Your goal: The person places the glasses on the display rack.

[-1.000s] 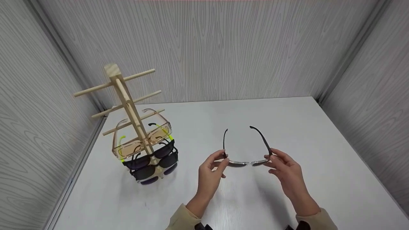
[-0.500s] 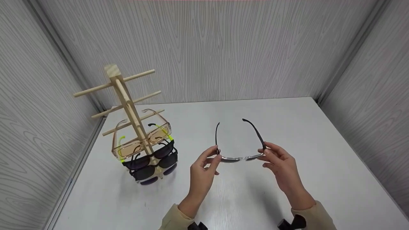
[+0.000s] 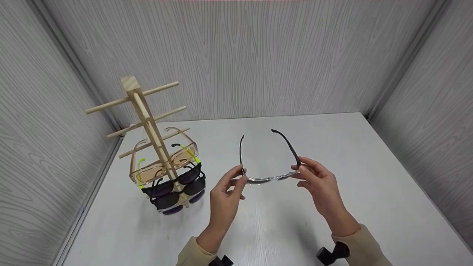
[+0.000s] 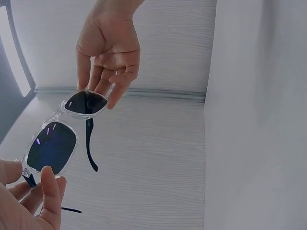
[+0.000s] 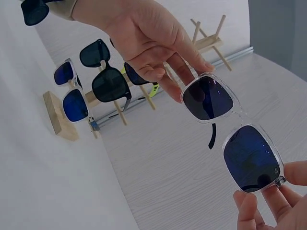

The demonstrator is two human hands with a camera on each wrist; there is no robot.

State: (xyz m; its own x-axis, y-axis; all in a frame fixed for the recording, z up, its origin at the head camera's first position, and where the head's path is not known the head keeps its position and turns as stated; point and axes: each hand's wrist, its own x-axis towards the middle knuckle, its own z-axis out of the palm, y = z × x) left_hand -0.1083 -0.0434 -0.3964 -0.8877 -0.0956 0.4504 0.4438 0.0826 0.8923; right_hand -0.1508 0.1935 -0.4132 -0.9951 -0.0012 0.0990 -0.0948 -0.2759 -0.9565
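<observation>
A pair of sunglasses with a clear frame, dark lenses and black temples is held up above the white table, temples unfolded and pointing away. My left hand pinches its left hinge corner between thumb and fingers. At the opposite hinge corner, my right hand pinches the frame the same way. Bluish lenses face the right wrist view, and the left wrist view shows the clear frame's front between both hands.
Left of the hands stands a wooden display rack with crossbars. Its lower bars carry several glasses, including a peach-tinted pair and black sunglasses; its upper two bars are bare. Grey wood-grain panels enclose the white table.
Both hands have moved left and slightly away from the body with the sunglasses, closer to the rack. The grip at both corners looks the same, and the rack has stayed put.
</observation>
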